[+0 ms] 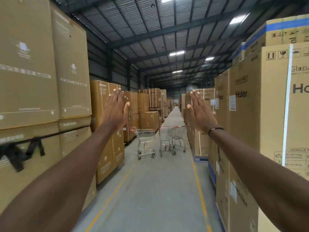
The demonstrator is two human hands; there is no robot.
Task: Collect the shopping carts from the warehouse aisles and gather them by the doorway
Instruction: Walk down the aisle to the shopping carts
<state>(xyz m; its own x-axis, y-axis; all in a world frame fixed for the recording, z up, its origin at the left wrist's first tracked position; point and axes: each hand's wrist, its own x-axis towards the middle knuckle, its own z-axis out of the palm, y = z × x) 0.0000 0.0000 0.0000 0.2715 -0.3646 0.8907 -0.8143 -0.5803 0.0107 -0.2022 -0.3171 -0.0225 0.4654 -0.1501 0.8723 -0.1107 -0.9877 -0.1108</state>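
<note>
Our left hand (115,111) and right hand (199,113) raised, flat, empty. Carts straight ahead down aisle, well apart from us: left cart (145,141), right cart (173,139) nearer right hand.

Aisle floor (155,190) open ahead, flanked by stacked Samsung boxes (70,77) left, Haier boxes (245,114) right. Passage partly blocked farther on by left cart (145,141) and nested carts (173,139); gap seen between them.
</note>
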